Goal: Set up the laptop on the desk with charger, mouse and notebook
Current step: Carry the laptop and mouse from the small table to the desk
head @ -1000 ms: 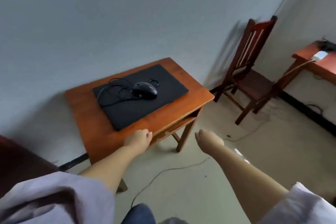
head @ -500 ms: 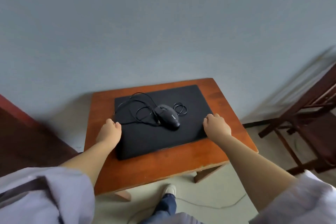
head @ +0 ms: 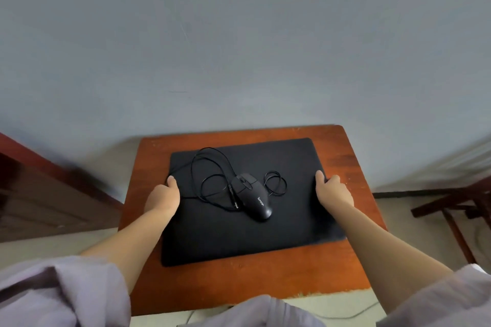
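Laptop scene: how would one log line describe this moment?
laptop closed on desk | left hand, right hand grip its sides | mouse, cable on lid

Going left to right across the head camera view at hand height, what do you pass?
Left hand → coiled mouse cable → mouse → right hand → bare desk edge → dark chair.

There is a single view, from a camera worn on the person's head, standing close at the near edge of the small reddish-brown wooden worktop (head: 265, 281). It faces forward and steeply down, toward the plain pale grey wall (head: 239, 34) behind. The wide lens bends the edges, and both forearms reach in from the bottom corners of the frame.
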Demonstrator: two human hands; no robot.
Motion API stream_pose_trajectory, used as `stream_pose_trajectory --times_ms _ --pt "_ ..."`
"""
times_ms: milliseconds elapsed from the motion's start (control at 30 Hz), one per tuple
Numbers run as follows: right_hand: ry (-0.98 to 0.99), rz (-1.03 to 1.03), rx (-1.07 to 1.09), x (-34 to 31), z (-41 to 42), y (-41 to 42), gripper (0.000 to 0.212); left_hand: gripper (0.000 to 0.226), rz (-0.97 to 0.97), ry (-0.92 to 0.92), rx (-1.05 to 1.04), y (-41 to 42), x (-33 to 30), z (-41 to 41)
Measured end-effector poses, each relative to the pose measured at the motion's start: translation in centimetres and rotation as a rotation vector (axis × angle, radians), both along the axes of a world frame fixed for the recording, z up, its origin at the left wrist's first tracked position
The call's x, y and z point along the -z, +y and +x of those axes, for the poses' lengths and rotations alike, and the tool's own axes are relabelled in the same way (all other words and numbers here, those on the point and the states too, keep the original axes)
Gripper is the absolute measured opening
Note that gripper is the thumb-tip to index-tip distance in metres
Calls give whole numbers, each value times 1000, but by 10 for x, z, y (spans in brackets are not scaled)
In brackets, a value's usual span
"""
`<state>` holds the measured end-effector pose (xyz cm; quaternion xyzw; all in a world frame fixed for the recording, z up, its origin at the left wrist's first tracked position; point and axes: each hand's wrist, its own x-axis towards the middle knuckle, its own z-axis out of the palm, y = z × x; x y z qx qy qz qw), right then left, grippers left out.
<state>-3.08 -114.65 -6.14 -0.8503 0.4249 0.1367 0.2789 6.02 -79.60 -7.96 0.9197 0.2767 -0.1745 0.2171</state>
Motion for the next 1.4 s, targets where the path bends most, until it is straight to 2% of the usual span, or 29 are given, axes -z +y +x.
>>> stream_pose_trajectory --times_ms 167,300,400,600,767,1000,1100,1400 --pt "-67 40 86 6 -1 -10 73 71 -65 -43 -52 -5 -4 2" --pt "-145 63 248 10 -31 -23 66 72 -74 -106 80 -35 -20 11" --pt "-181 40 288 7 -66 -44 54 69 -108 -130 207 -78 -32 11" --pt "-281 49 641 -2 -183 -115 62 70 -164 -130 487 -209 -41 -28" --pt "-308 -10 898 -3 -330 -170 58 67 -235 -115 757 -345 -45 -111" --pt "-276 -39 1230 -5 -556 -222 55 66 -289 -18 1063 -522 -34 -292" --pt "-245 -87 1366 -10 -638 -240 61 64 -318 34 1161 -580 -26 -371" --pt "-210 -136 1635 -6 -802 -311 67 66 -342 89 1415 -750 -14 -545"
